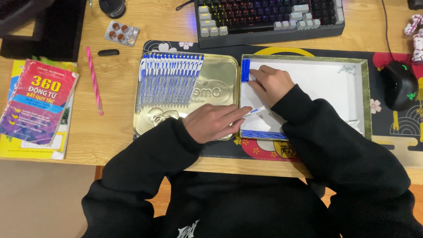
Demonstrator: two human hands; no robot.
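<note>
While the left hand pinches one blue-and-white pen at the white box's near edge, the right hand lies flat, steadying blue pens just beyond its fingertips.

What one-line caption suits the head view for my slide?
Left hand holds a blue-and-white pen; right hand presses pens into a white box.

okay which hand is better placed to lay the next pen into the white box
Left, probably. The left hand already pinches a blue-and-white pen over the white box, while the right hand rests on the blue pens already inside.
</note>
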